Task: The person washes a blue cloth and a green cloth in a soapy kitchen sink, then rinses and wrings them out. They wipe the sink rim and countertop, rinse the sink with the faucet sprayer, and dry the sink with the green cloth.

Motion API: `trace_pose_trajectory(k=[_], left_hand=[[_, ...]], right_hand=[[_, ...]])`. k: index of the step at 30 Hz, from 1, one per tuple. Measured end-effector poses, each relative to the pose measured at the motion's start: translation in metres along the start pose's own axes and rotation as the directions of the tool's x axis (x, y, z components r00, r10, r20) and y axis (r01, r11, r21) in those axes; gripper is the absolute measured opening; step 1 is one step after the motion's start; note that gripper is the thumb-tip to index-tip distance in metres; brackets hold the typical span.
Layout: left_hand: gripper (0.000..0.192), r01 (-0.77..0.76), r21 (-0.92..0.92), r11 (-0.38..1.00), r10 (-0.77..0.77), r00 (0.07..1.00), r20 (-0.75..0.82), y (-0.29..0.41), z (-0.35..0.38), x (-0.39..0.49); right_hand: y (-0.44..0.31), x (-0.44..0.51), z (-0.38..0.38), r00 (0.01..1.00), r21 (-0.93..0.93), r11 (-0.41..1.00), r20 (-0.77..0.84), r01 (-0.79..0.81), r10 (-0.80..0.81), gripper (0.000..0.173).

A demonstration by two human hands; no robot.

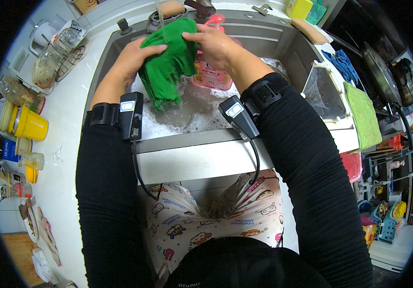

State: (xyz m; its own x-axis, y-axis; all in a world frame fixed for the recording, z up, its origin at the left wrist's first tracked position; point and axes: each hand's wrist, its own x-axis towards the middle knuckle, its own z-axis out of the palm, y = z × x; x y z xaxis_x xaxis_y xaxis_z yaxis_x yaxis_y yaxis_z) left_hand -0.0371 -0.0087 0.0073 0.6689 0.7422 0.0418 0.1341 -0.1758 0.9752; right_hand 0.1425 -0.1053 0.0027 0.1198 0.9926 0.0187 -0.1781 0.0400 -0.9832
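Note:
A wet green cloth (pixel 170 61) hangs between my two hands over the sink (pixel 116 50), under a thin stream of water (pixel 160 18) from the tap (pixel 203 8). My left hand (pixel 132 59) grips its left edge, thumb laid across the front. At the upper right edge, my right hand (pixel 215 45) pinches the fabric between thumb and fingers. The cloth's lower end drips into foamy, greyish water (pixel 195 111). Behind and below my right hand stands a pink pump bottle (pixel 211 75), partly hidden by that hand.
A sponge (pixel 170 8) lies behind the sink. On the right are a mesh strainer frame (pixel 323 93), a blue cloth (pixel 341 64) and a light green towel (pixel 363 115). Glasses in a wire rack (pixel 69 61) and a yellow cup (pixel 31 123) line the left counter. Wired devices sit on both wrists.

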Motion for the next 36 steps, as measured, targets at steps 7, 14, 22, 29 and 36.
trace_pose_trajectory(k=[7,14,22,29,36], left_hand=[[0.037,-0.136,-0.438,0.889,0.128,0.991,-0.048,0.001,-0.002,0.002],[0.026,-0.187,-0.682,0.707,0.201,0.978,-0.060,0.007,0.006,0.004],[0.033,0.195,-0.534,0.823,-0.221,0.975,0.015,0.004,-0.001,0.011],[0.057,0.462,-0.530,0.711,-0.392,0.886,0.247,0.009,0.019,-0.003],[0.043,0.272,-0.694,0.667,-0.256,0.958,0.129,0.005,0.034,0.008]], right_hand=[[0.003,0.003,0.001,0.999,-0.137,0.990,-0.032,0.007,-0.012,0.060],[0.012,-0.001,0.010,0.975,-0.314,0.934,0.194,0.170,-0.112,0.098],[0.021,0.022,0.002,0.996,-0.039,0.996,0.000,0.084,-0.084,0.043],[0.000,0.005,0.013,0.989,0.164,0.976,-0.005,0.146,-0.147,0.044],[0.008,0.009,0.009,0.919,-0.660,0.679,0.045,0.322,-0.392,0.074]])
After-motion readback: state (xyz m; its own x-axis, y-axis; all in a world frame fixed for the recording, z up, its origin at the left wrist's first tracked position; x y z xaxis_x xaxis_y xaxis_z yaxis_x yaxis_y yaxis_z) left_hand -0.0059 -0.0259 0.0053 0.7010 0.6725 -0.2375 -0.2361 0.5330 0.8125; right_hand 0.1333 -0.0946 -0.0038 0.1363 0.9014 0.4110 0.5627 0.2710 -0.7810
